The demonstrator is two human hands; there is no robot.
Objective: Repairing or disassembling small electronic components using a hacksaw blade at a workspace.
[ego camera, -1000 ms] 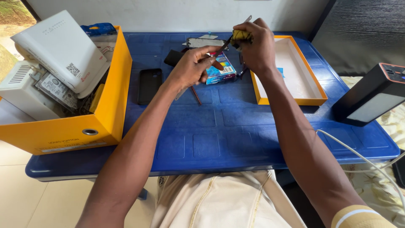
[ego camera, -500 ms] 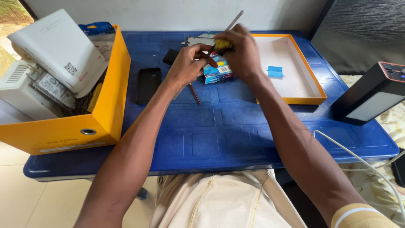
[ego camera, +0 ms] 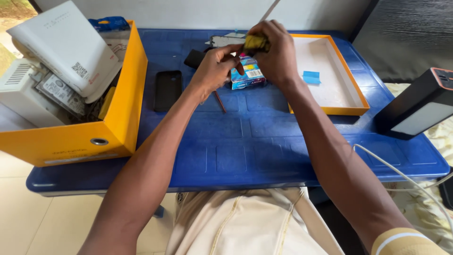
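— Blue plastic table (ego camera: pixel 264 156) fills the view, with a big yellow box (ego camera: pixel 118 127) of devices on the left and an orange tray (ego camera: pixel 351 97) on the right.

— And the hands?

— Both meet above a small colourful packet (ego camera: pixel 247 78). Right hand (ego camera: pixel 276 59) is clenched round a yellow-handled tool (ego camera: pixel 256 43), its thin shaft slanting up and away. Left hand (ego camera: pixel 214 71) pinches at the handle's near end, fingers closed.

— Nearby?

— A black phone (ego camera: pixel 168 89), left of the hands.
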